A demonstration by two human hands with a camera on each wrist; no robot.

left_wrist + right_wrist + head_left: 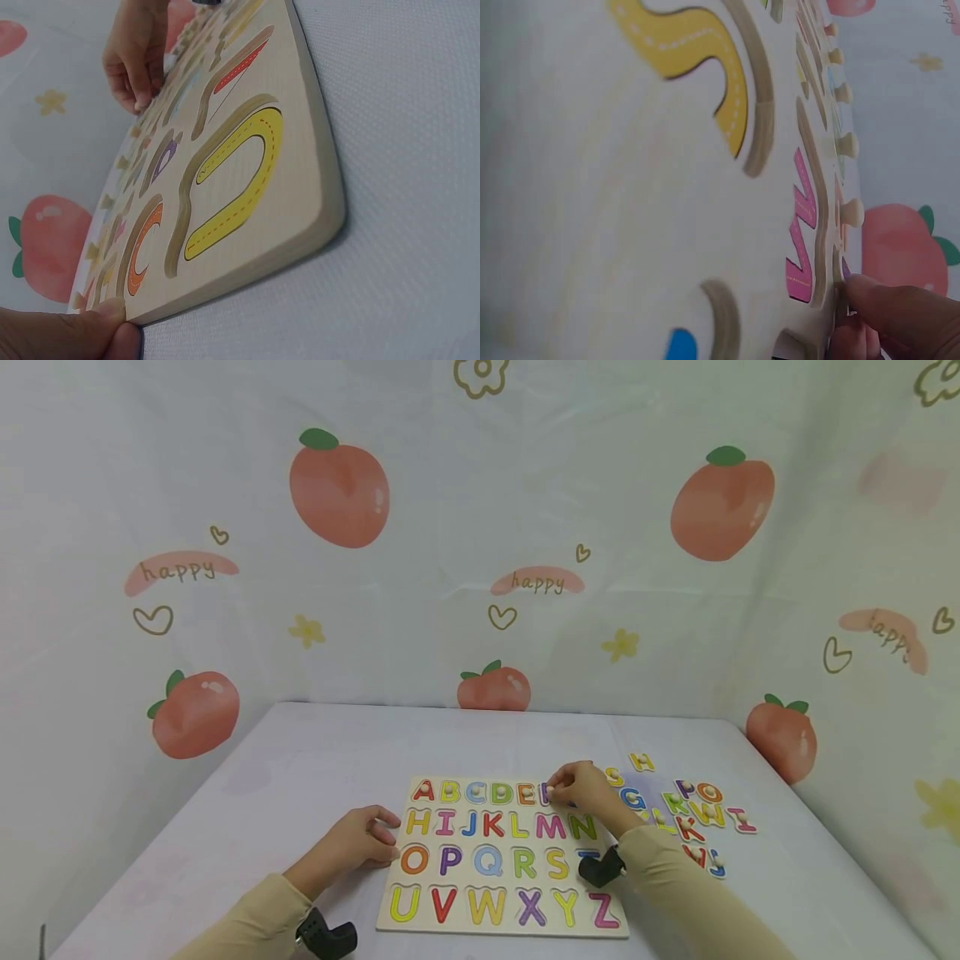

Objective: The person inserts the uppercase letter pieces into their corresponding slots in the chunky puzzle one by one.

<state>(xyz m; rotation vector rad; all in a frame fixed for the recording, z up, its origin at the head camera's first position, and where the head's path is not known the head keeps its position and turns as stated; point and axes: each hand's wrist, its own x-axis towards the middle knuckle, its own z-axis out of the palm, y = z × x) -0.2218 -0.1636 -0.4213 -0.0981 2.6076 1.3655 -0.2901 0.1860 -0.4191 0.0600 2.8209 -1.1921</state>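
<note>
A wooden alphabet puzzle board (465, 881) lies on the table. Pegged letters A (423, 791) to E (526, 794) sit along its top row; the lower rows show coloured printed recesses. My left hand (360, 839) grips the board's left edge, its thumb (109, 311) on the rim. At the top row, just right of the E, my right hand (588, 789) pinches a purple letter piece (545, 793), mostly hidden by the fingers. In the right wrist view, thumb and fingers meet low beside the pink M recess (801, 232).
Loose pegged letters lie right of the board, among them H (641, 762), G (632, 798), O (708, 792), K (690, 829) and I (742, 821). Some sit close to my right forearm. A printed curtain (420, 635) hangs behind the white table (300, 777).
</note>
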